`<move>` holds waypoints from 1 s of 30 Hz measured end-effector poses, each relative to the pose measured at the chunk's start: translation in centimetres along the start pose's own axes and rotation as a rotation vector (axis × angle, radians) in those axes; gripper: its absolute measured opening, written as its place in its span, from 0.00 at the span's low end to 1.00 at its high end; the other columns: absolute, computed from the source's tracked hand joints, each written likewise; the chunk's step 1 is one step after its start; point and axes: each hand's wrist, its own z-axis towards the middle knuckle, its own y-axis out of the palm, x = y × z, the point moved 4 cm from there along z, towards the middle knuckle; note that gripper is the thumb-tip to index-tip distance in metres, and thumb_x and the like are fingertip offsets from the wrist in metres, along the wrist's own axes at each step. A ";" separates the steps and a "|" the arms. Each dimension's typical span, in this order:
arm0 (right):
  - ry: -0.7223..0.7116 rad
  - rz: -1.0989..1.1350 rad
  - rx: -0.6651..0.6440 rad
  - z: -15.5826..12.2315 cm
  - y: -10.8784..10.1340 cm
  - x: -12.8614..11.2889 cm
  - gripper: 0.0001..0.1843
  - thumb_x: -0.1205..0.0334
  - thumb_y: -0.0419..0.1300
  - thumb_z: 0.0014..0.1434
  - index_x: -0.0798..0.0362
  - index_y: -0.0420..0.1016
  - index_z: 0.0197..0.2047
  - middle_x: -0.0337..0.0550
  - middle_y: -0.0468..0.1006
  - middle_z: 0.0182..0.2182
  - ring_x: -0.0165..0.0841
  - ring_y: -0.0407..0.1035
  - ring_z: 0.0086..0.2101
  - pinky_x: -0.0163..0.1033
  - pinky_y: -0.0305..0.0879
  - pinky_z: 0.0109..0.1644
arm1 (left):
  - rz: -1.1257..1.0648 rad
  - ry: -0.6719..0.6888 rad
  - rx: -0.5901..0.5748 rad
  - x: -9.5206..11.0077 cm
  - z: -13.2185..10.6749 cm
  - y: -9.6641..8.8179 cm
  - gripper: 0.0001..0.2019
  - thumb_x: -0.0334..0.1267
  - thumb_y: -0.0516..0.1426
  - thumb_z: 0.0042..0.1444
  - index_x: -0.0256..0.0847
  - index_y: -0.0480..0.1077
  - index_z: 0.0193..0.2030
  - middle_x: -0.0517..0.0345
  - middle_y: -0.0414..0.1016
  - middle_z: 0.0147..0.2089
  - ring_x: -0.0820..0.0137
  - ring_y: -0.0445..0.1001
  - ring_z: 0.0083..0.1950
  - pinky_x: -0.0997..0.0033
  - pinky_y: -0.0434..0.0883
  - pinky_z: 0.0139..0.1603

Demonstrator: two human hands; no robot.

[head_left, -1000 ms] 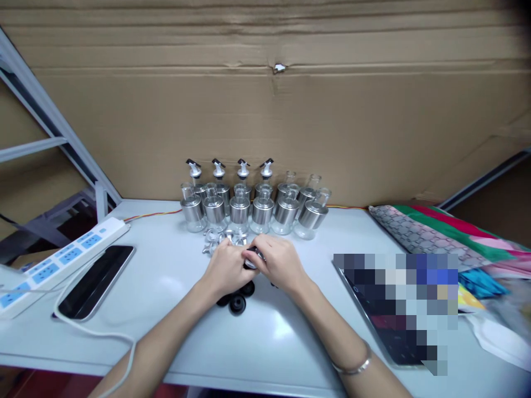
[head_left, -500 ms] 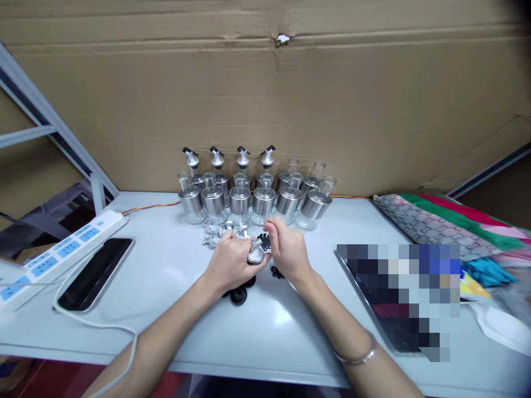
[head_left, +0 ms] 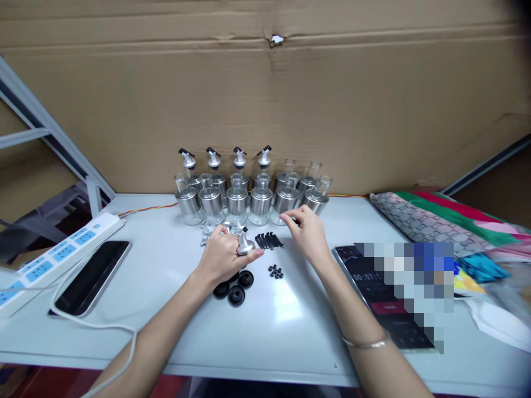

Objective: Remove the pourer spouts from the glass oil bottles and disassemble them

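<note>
My left hand is closed around a silver pourer spout, its tip up and its wide base toward the thumb. My right hand is apart from it, thumb and forefinger pinched near the front bottles; a small dark bit shows at the fingers, mostly hidden. Between the hands lies a row of thin black levers. Nearer me are several small black caps and black round stoppers. More silver spouts lie partly hidden behind my left hand.
Glass bottles with steel sleeves stand in two rows at the cardboard wall; several at the back carry pourers. A power strip and phone lie left, with a white cable. A tablet-like screen and patterned fabric are right.
My right hand has left the spout and moved right and slightly back, uncovering the black levers and small caps. My left hand still holds the spout, shifted slightly left.
</note>
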 end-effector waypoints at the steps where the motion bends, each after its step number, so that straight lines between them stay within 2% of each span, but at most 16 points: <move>1: 0.025 -0.005 -0.034 0.0 0.1 0.4 0.14 0.58 0.55 0.60 0.53 0.78 0.29 0.42 0.67 0.25 0.36 0.63 0.30 0.42 0.60 0.37 | -0.004 0.010 -0.010 0.0 0.0 0.0 0.34 0.63 0.38 0.60 0.40 0.55 0.13 0.61 0.63 0.15 0.73 0.55 0.20 0.63 0.57 0.38; 5: 0.057 -0.066 -0.063 -0.1 0.2 0.9 0.12 0.58 0.57 0.58 0.53 0.80 0.29 0.46 0.72 0.29 0.39 0.65 0.34 0.43 0.60 0.40 | -0.008 0.022 -0.016 -0.1 -0.2 0.2 0.36 0.64 0.35 0.60 0.40 0.59 0.14 0.59 0.68 0.18 0.72 0.60 0.23 0.61 0.56 0.42; 8: 0.139 -0.118 -0.110 -0.1 0.4 1.2 0.10 0.58 0.61 0.54 0.53 0.81 0.29 0.49 0.73 0.31 0.40 0.66 0.35 0.43 0.61 0.41 | -0.016 0.018 -0.033 -0.3 -0.3 0.3 0.36 0.65 0.33 0.59 0.40 0.60 0.15 0.58 0.72 0.21 0.72 0.61 0.24 0.61 0.56 0.44; 11: 0.219 -0.099 -0.231 -0.3 0.9 1.4 0.10 0.59 0.59 0.55 0.53 0.80 0.30 0.45 0.76 0.27 0.37 0.68 0.29 0.40 0.60 0.35 | -0.019 0.014 -0.062 -0.5 -0.3 0.5 0.36 0.65 0.34 0.59 0.40 0.63 0.16 0.57 0.74 0.26 0.71 0.62 0.26 0.60 0.56 0.46; 15: 0.261 -0.121 -0.270 -0.4 1.2 1.5 0.11 0.60 0.56 0.57 0.54 0.77 0.28 0.44 0.78 0.23 0.36 0.70 0.26 0.38 0.58 0.32 | -0.002 0.028 -0.069 -0.4 -0.2 0.5 0.38 0.66 0.31 0.58 0.41 0.66 0.20 0.56 0.75 0.27 0.70 0.64 0.27 0.60 0.56 0.48; 21: 0.311 -0.213 -0.352 -0.8 1.7 2.3 0.11 0.69 0.54 0.57 0.54 0.72 0.24 0.44 0.76 0.19 0.37 0.71 0.25 0.38 0.58 0.32 | 0.013 0.089 -0.052 -0.2 -0.2 0.3 0.39 0.66 0.27 0.57 0.41 0.65 0.20 0.55 0.76 0.28 0.69 0.65 0.27 0.59 0.58 0.47; 26: 0.307 -0.321 -0.372 -1.2 1.4 2.7 0.10 0.65 0.57 0.56 0.53 0.72 0.24 0.48 0.77 0.24 0.40 0.70 0.28 0.39 0.55 0.31 | 0.003 0.106 -0.041 -0.2 -0.2 0.4 0.39 0.65 0.29 0.59 0.41 0.66 0.20 0.55 0.76 0.28 0.69 0.65 0.25 0.58 0.58 0.48; 30: 0.322 -0.352 -0.411 -1.4 1.2 2.6 0.11 0.60 0.60 0.54 0.52 0.71 0.22 0.48 0.76 0.24 0.39 0.68 0.27 0.38 0.52 0.29 | 0.019 0.102 -0.050 -0.5 -0.2 0.6 0.38 0.64 0.29 0.60 0.40 0.67 0.21 0.54 0.76 0.28 0.68 0.67 0.26 0.57 0.58 0.49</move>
